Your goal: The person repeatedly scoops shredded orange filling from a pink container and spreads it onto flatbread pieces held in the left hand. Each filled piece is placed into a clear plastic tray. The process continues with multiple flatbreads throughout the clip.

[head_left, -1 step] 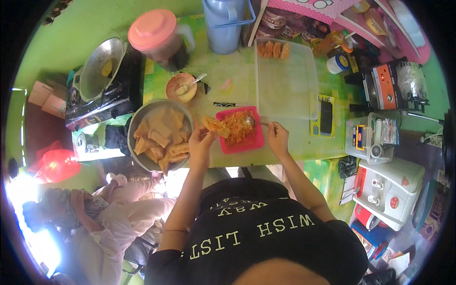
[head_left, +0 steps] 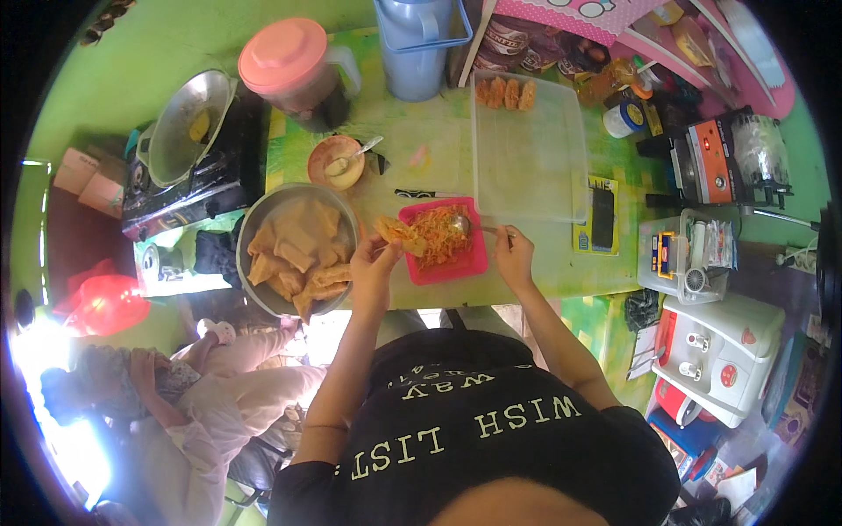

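Between the fingers of my left hand point(head_left: 372, 273) is a piece of fried tofu point(head_left: 396, 233), opened up, with orange filling showing in it. It is held over the left edge of a bright pink square dish point(head_left: 452, 273). Shredded vegetable filling point(head_left: 434, 250), orange and pale, lies in the dish. My right hand point(head_left: 514, 259) grips the handle of a spoon point(head_left: 460, 224), whose bowl rests on the filling. To the left of my left hand stands a large metal basin point(head_left: 246, 282) of golden-brown fried tofu pieces point(head_left: 298, 250).
A clear plastic tray point(head_left: 531, 162) holds several filled pieces at its far end. Behind the basin sits a small bowl point(head_left: 320, 168) of pale paste with a spoon. Two pitchers stand farther back. A wok point(head_left: 189, 131) rests on the stove at left. A person point(head_left: 202, 394) sits at lower left.
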`<move>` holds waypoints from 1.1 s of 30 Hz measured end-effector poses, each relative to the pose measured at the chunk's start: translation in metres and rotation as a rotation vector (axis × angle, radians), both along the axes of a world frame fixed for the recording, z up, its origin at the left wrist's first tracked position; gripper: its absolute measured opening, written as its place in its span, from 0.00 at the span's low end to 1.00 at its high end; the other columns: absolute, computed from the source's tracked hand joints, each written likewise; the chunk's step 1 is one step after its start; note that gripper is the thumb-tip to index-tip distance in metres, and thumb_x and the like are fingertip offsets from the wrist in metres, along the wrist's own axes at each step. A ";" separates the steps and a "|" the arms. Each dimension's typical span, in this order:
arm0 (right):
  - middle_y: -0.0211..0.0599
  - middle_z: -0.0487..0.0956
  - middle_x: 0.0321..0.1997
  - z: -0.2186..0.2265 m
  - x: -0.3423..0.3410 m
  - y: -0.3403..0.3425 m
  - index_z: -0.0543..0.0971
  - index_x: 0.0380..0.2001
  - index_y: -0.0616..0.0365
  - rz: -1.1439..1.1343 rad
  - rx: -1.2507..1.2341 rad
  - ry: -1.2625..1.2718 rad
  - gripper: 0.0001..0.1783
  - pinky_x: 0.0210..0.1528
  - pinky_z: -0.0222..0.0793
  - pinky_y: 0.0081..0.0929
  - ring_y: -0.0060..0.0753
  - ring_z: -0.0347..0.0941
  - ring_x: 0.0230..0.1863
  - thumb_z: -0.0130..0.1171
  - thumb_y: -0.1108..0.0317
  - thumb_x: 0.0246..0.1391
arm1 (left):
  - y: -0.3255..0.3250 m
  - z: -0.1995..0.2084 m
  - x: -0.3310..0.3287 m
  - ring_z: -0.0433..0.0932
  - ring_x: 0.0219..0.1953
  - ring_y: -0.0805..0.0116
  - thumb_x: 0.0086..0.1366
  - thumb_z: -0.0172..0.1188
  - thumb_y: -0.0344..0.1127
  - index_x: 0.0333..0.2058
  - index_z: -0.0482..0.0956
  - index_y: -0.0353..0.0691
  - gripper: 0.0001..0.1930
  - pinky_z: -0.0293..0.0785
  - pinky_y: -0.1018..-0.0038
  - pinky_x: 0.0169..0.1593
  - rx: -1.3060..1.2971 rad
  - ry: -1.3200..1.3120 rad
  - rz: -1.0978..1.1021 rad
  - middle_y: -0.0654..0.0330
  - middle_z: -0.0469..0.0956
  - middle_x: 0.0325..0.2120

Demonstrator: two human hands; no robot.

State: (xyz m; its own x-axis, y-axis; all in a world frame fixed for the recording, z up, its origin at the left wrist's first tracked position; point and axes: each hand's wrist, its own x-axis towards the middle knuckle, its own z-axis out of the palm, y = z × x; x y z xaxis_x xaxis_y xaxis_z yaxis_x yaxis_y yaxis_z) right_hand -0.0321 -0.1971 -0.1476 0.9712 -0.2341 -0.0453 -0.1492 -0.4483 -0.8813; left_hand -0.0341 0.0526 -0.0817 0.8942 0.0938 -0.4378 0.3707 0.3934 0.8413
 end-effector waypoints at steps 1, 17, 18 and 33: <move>0.38 0.69 0.12 -0.006 0.001 -0.002 0.72 0.22 0.64 -0.042 0.070 0.035 0.13 0.17 0.62 0.25 0.26 0.68 0.14 0.48 0.66 0.55 | -0.003 0.000 -0.004 0.71 0.36 0.73 0.56 0.57 0.31 0.40 0.71 0.30 0.14 0.67 0.78 0.42 -0.011 0.015 0.012 0.58 0.73 0.34; 0.48 0.69 0.12 0.030 0.010 0.000 0.75 0.24 0.66 0.117 -0.271 -0.054 0.15 0.19 0.61 0.35 0.43 0.67 0.13 0.48 0.64 0.54 | 0.001 0.014 -0.016 0.71 0.35 0.74 0.58 0.54 0.27 0.35 0.70 0.32 0.07 0.70 0.76 0.43 -0.051 -0.032 0.183 0.61 0.71 0.31; 0.50 0.69 0.12 0.030 0.010 0.002 0.75 0.24 0.66 0.114 -0.227 -0.044 0.15 0.19 0.61 0.36 0.45 0.67 0.14 0.48 0.64 0.54 | 0.003 0.010 -0.016 0.71 0.34 0.75 0.58 0.55 0.27 0.35 0.70 0.33 0.07 0.70 0.75 0.43 -0.056 -0.032 0.180 0.62 0.70 0.30; 0.32 0.69 0.10 -0.044 0.022 0.001 0.71 0.16 0.63 -0.066 0.306 0.215 0.20 0.15 0.63 0.26 0.27 0.68 0.11 0.46 0.61 0.57 | 0.003 0.004 -0.008 0.71 0.36 0.73 0.59 0.54 0.27 0.36 0.70 0.32 0.08 0.70 0.77 0.42 -0.097 -0.048 0.137 0.61 0.71 0.32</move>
State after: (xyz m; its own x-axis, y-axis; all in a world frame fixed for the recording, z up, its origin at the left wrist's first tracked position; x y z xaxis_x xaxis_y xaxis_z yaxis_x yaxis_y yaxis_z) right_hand -0.0096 -0.1958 -0.1915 0.9152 -0.2397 -0.3239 -0.3649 -0.1523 -0.9185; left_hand -0.0425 0.0558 -0.0779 0.8961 0.1757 -0.4076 0.2682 0.5174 0.8126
